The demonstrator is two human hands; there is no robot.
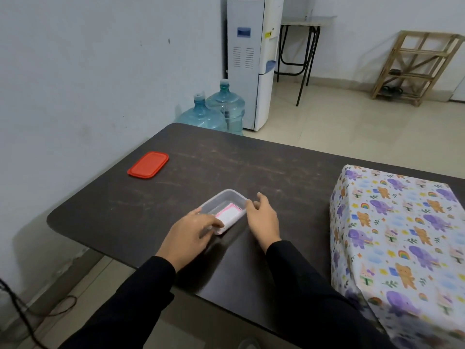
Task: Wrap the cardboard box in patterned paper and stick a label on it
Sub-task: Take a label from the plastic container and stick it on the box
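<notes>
Both forearms reach forward from the lower edge of the view in black sleeves [141, 298] that end at the wrists. They angle inward, so the hands sit near each other. The left hand [191, 233] lies palm down, back to the camera, its fingers [214, 223] stretched forward and to the right, nearly straight. The right hand [263, 217] stands more on its edge, with the thumb towards the left hand and the fingers [261, 197] loosely bent and spread.
</notes>
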